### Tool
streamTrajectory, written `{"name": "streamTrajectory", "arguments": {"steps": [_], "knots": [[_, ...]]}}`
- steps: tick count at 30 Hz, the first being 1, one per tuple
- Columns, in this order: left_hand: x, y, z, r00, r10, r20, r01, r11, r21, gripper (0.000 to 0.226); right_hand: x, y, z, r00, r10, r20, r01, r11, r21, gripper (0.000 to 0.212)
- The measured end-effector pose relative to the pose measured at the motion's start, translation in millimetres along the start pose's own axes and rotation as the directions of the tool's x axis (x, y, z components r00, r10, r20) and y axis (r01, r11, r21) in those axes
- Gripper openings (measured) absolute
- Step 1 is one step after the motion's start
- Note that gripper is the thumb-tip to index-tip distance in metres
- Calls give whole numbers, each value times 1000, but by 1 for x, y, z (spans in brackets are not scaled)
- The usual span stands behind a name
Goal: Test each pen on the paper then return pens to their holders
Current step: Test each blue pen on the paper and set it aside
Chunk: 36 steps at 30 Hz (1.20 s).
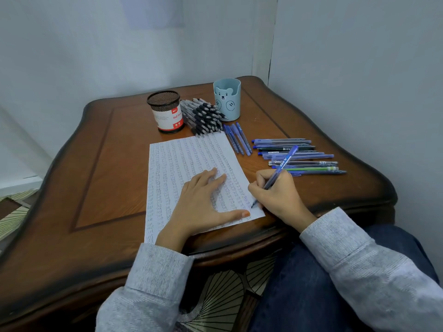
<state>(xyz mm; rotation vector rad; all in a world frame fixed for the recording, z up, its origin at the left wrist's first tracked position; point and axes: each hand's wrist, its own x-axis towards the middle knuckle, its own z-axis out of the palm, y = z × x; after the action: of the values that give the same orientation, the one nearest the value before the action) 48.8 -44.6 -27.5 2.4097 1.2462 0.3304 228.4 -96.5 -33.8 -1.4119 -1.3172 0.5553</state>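
A sheet of paper point(182, 164) covered in rows of small writing lies on the wooden table point(103, 168). My left hand point(201, 204) lies flat on the sheet with its fingers spread. My right hand point(278, 195) grips a blue pen point(282, 164), whose tip touches the paper's lower right corner. A black mesh holder point(166, 111) with a red and white label and a light blue bear holder point(227, 99) stand at the back. A pile of dark-grip pens point(203, 116) lies between them. Three blue pens point(238, 138) and a row of several mixed pens point(299, 156) lie right of the sheet.
The table stands in a corner, with walls behind it and to the right. Its front edge curves just under my wrists. My knee in dark jeans point(323, 283) is at the lower right. A patterned floor point(225, 295) shows below.
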Motion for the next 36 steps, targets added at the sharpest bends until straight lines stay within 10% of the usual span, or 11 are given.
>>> {"name": "streamTrajectory", "arguments": {"steps": [36], "knots": [[-1, 2, -1, 1000, -14, 20, 14, 1000, -2, 107, 0, -1, -1, 999, 38, -31, -38, 999, 0, 44]]}}
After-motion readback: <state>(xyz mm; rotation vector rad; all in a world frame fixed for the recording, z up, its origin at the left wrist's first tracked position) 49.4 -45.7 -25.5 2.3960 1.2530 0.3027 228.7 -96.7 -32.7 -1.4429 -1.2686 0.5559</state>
